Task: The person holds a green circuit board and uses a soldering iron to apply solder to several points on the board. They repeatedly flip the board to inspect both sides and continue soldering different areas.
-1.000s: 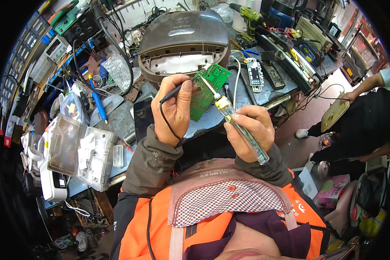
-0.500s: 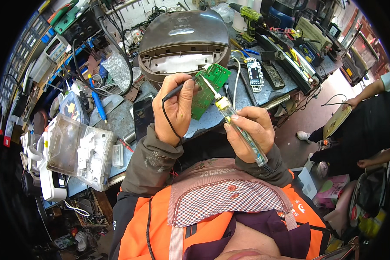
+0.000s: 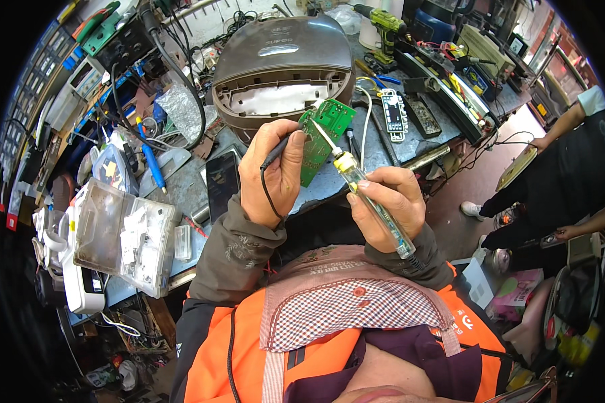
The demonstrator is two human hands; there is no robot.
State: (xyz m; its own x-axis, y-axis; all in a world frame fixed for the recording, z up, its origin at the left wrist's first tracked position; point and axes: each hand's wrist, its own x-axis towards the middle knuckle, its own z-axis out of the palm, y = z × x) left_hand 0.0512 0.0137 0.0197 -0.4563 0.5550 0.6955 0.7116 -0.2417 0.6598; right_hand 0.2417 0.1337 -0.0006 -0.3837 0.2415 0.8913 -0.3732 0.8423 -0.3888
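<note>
The left hand (image 3: 273, 176) is closed around a black pen-like probe (image 3: 275, 151), pinched between thumb and fingers, its thin dark cable (image 3: 268, 195) running down over the palm toward the wrist. The right hand (image 3: 402, 201), well apart from the left, grips a soldering iron (image 3: 382, 217) by its clear handle, the thumb and fingers wrapped about it below a yellow collar. A green circuit board (image 3: 324, 141) stands tilted between the two hands, its lower part just beside the left fingers; whether those fingers also bear its weight cannot be told. The iron's pale tip slants away from the right hand to the board's upper left part, near the probe's end, though contact is too small to make out. Beyond both hands sits a dark brown appliance (image 3: 284, 67) with an open front. Left of the left hand lie a dark phone (image 3: 223, 185), a blue pen-shaped tool (image 3: 152, 164) and, nearer the body, an open clear plastic case (image 3: 156, 252) with small parts inside. Beyond the right hand rest a white-framed panel (image 3: 394, 115) and, farther off, a green and black drill (image 3: 385, 30). Well to the right of the right hand, a co-worker's hand (image 3: 539, 144) holds a flat board (image 3: 515, 169).
</note>
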